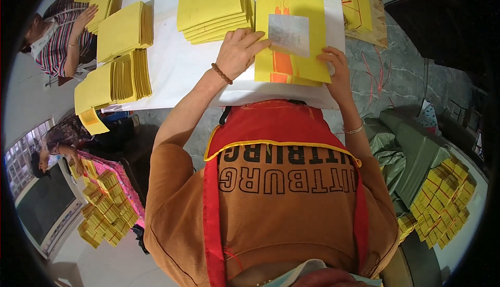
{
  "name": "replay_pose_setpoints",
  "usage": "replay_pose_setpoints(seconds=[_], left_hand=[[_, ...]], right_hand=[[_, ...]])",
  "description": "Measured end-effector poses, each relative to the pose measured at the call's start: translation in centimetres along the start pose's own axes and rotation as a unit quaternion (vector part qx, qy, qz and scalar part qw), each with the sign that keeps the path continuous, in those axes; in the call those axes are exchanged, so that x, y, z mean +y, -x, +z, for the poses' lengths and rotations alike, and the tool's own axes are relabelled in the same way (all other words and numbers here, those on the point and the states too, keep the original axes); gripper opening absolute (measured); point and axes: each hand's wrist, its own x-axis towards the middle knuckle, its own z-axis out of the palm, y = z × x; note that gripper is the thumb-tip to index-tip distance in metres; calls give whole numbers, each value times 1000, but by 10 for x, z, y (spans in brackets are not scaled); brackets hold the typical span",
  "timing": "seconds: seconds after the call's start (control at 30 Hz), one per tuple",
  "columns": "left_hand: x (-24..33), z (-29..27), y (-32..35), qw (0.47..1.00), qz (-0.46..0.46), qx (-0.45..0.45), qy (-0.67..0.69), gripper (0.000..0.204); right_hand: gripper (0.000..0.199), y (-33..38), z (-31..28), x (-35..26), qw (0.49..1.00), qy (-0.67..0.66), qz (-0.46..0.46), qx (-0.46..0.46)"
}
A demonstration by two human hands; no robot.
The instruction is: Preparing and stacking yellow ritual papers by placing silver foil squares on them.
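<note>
On the white table in front of me lies a small pile of yellow paper sheets [316,32] with an orange stripe down the middle. A square of silver foil paper [291,35] rests over the stripe. My left hand [241,53], a beaded bracelet at its wrist, reaches over the pile's left edge. Its fingers are stretched out, and the tips touch the foil's left edge. At the right edge of the pile my right hand [337,68] has bent fingers closed about the sheets' border; its thumb is partly hidden. Behind my left hand stands a stack of folded yellow paper [208,8].
More yellow paper bundles [122,29] line the table's left side, by a person in a striped top [57,42]. Another person bends over a pink-covered surface [117,175] with bundles. Tied yellow bundles [442,203] are piled at right; red strings [379,73] lie on the floor.
</note>
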Motion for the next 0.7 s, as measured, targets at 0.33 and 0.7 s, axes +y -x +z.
replay_pose_setpoints(seconds=[0.33,0.7], left_hand=[[24,-12,31,986,33,-1,162,22],[7,39,15,830,-344,17,440,21]], right_hand=[[24,7,-17,-27,975,69,-128,-168],[48,-16,16,-32,947,-219,231,29]])
